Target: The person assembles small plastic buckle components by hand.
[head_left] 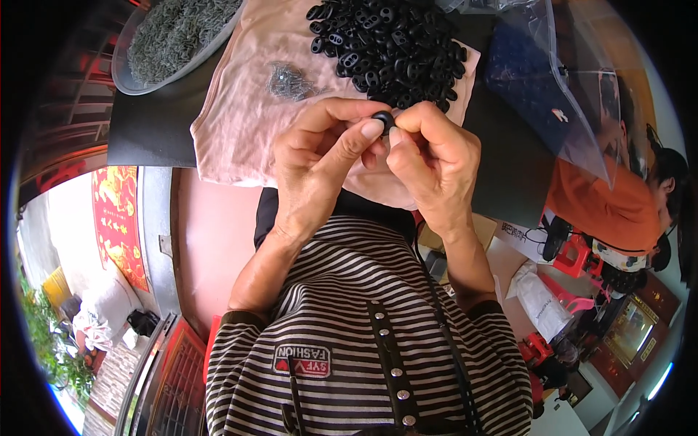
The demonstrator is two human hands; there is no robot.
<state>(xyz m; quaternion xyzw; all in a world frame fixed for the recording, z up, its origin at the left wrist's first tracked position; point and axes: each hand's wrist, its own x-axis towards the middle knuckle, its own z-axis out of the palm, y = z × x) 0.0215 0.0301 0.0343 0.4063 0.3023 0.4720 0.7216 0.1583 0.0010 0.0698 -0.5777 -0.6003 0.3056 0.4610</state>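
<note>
Between my hands is a small rounded black plastic piece (pixel 383 118), like a part of a cord lock. My left hand (pixel 318 154) pinches it between thumb and forefinger. My right hand (pixel 442 163) meets it from the other side, thumb and forefinger pressed together at its edge; whatever is in that pinch is too small to make out. Just beyond my fingers lies a large heap of black cord locks (pixel 385 47), several showing two holes. To its left, a little pile of thin metal springs (pixel 289 81) rests on a pale pink cloth (pixel 243 109).
A clear plastic tub (pixel 125 81) full of springs (pixel 178 36) stands at the far left of the dark table (pixel 149 134). Clear plastic sheeting (pixel 538 80) covers the right side. Beyond it sits a person in an orange top (pixel 607 192), near red stools (pixel 574 254).
</note>
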